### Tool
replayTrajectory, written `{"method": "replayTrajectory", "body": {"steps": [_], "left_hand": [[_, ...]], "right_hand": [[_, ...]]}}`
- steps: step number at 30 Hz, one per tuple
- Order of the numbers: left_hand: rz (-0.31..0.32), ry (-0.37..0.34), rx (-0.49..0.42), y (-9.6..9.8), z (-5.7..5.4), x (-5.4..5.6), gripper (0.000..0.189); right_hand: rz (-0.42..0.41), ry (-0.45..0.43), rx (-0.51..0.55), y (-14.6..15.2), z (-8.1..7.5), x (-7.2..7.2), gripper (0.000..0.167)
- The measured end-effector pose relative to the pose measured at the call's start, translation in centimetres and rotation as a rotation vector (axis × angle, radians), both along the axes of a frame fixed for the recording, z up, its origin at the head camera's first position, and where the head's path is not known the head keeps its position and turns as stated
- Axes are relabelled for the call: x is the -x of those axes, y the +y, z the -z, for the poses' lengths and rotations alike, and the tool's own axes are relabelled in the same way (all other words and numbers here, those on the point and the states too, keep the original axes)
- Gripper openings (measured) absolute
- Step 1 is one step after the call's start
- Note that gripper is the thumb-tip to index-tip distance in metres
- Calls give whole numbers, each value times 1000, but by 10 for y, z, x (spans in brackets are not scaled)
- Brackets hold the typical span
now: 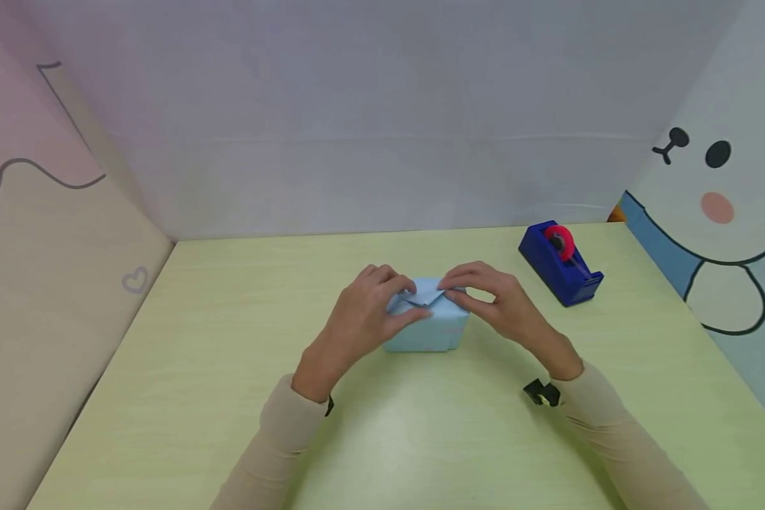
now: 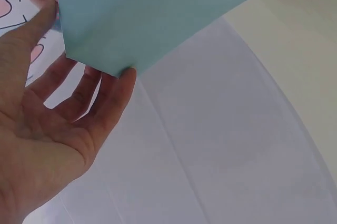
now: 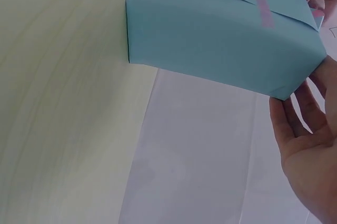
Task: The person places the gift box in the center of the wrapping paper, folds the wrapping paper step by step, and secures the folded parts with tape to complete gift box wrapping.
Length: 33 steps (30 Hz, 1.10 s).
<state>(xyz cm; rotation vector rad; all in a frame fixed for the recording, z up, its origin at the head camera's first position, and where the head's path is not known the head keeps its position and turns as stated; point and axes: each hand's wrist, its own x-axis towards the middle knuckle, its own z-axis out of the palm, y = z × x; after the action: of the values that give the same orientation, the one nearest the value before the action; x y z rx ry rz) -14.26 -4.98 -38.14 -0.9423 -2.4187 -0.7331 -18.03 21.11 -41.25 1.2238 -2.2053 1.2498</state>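
Note:
A box (image 1: pixel 421 334) wrapped in light blue paper stands at the middle of the table, a folded paper flap (image 1: pixel 424 292) on its upper end. From the left, my left hand (image 1: pixel 366 308) pinches the flap and box edge, its thumb on the near side and fingers over the far side. My right hand (image 1: pixel 506 304) pinches the flap's right part between thumb and fingers. The right wrist view shows a strip of pink tape (image 3: pixel 263 8) across a paper seam, with the right hand (image 3: pixel 310 134) at the box's corner. In the left wrist view, fingertips (image 2: pixel 126 74) curl against the paper's edge.
A blue tape dispenser (image 1: pixel 557 269) with a red roll (image 1: pixel 559 242) stands at the back right of the light wooden table (image 1: pixel 229 333). A pale wall sheet (image 1: pixel 370 142) rises behind it, and printed panels with cartoon drawings flank both sides.

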Motion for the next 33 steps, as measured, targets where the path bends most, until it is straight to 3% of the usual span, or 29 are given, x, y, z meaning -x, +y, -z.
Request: {"method": "replayTrajectory", "body": {"steps": [3, 7, 18, 33], "left_hand": [[2, -32, 44, -2, -1, -2, 45], [-5, -55, 95, -2, -2, -4, 46], [27, 13, 85, -2, -3, -3, 42], [20, 7, 118, -4, -8, -5, 35]], "right_hand": [[-7, 7, -2, 0, 0, 1, 35], [-9, 1, -13, 0, -1, 1, 36], [-30, 7, -69, 3, -5, 0, 37], [-78, -50, -90, 5, -8, 0, 34]]}}
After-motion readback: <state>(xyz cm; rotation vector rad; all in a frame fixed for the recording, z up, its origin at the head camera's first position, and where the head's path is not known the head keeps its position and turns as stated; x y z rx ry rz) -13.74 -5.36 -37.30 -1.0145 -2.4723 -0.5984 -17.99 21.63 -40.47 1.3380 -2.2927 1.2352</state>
